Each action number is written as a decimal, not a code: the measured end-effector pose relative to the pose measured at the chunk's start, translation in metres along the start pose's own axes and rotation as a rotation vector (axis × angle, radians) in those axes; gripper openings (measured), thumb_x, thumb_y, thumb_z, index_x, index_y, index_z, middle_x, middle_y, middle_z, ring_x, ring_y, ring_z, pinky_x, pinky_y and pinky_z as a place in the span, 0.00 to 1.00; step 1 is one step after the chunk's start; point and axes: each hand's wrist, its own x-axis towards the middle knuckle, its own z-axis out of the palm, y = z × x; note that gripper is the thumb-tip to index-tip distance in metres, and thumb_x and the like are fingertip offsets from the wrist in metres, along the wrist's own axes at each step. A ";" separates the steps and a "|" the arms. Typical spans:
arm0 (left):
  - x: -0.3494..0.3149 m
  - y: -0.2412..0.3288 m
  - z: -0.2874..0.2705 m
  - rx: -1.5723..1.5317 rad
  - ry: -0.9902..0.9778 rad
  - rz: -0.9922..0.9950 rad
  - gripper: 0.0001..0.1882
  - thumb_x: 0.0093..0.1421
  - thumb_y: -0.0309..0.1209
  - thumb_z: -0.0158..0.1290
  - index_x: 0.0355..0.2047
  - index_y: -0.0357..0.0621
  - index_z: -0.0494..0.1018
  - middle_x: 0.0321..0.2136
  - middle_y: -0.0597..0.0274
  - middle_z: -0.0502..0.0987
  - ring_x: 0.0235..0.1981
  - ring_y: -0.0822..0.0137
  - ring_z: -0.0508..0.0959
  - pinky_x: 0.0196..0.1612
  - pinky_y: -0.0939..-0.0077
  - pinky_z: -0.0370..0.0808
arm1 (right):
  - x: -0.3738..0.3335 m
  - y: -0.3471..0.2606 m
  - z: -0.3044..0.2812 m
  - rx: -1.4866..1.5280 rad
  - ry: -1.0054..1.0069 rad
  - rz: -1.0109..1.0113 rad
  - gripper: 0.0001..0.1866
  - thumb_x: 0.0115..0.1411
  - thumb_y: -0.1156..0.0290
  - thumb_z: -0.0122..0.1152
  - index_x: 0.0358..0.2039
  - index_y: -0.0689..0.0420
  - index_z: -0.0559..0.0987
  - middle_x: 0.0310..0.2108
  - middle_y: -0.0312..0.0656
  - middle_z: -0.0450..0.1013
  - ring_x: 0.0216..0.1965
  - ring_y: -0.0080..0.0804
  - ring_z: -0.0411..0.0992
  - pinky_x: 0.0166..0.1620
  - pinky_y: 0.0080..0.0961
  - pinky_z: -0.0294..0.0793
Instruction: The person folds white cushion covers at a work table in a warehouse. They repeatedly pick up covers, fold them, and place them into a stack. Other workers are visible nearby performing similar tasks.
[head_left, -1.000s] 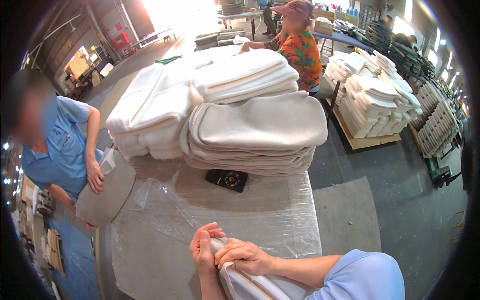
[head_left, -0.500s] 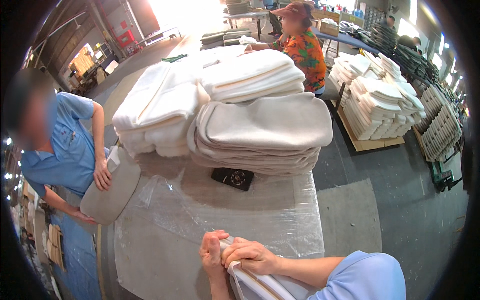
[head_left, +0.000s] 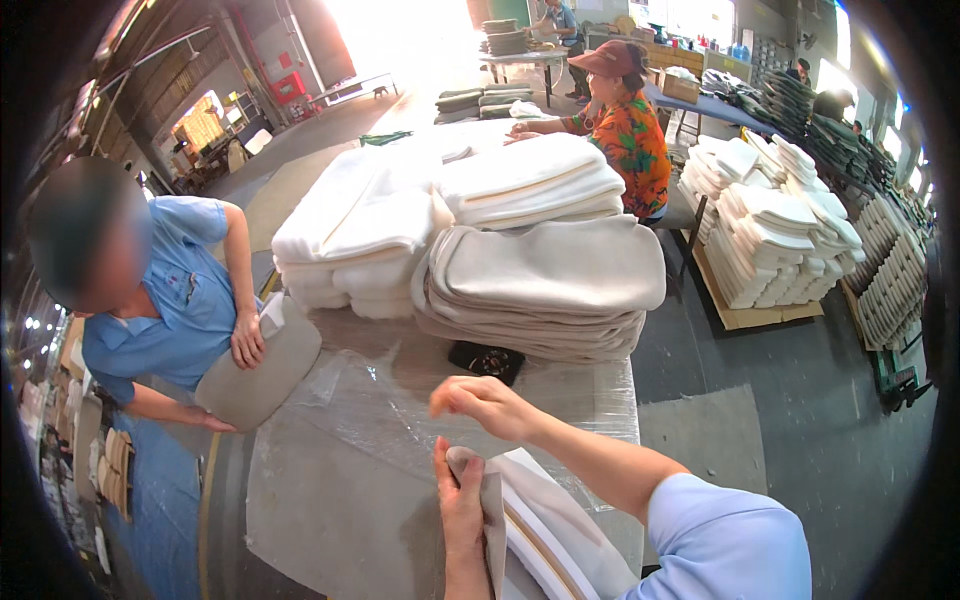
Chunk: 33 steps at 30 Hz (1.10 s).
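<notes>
At the lower middle, my left hand (head_left: 461,500) is wrapped round the end of a cushion with a grey fabric cover (head_left: 494,530). White padding and a tan strip show along the cushion's open side, which runs down past the lower edge. My right hand (head_left: 485,408) is raised above that end, apart from it, its fingers curled in and nothing visible in them. Beyond my hands, a black patterned flat object (head_left: 487,362) lies on the plastic-covered table (head_left: 340,480), against a stack of folded grey covers (head_left: 540,270).
White padding (head_left: 350,215) is piled behind and left of the grey stack. At the left a co-worker in blue (head_left: 190,290) holds a grey cushion (head_left: 265,375). Another person in an orange patterned shirt (head_left: 632,150) stands at the far side. Cushions on a pallet (head_left: 770,235) sit right.
My right hand has let go of the cushion end and risen up and away from it. My left hand still grips it. The whole view has shifted slightly.
</notes>
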 end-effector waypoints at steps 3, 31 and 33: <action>-0.005 -0.001 0.007 0.086 0.054 -0.040 0.48 0.70 0.39 0.60 0.79 0.39 0.43 0.73 0.49 0.57 0.69 0.58 0.64 0.70 0.68 0.64 | 0.033 0.026 0.008 0.047 -0.118 0.163 0.38 0.76 0.35 0.37 0.50 0.58 0.84 0.48 0.42 0.80 0.50 0.35 0.74 0.58 0.39 0.73; -0.013 -0.001 0.024 0.031 0.096 -0.188 0.60 0.65 0.49 0.66 0.78 0.34 0.37 0.69 0.44 0.61 0.67 0.59 0.68 0.67 0.68 0.68 | -0.002 0.132 0.014 0.089 -0.159 0.644 0.45 0.74 0.31 0.32 0.54 0.59 0.83 0.51 0.50 0.79 0.56 0.39 0.75 0.62 0.37 0.72; -0.013 -0.003 0.024 0.036 0.110 -0.201 0.56 0.66 0.46 0.65 0.79 0.38 0.40 0.70 0.47 0.61 0.66 0.59 0.68 0.67 0.67 0.69 | -0.015 0.139 0.023 0.355 -0.128 0.669 0.45 0.73 0.29 0.33 0.54 0.60 0.83 0.51 0.50 0.79 0.56 0.39 0.75 0.63 0.37 0.71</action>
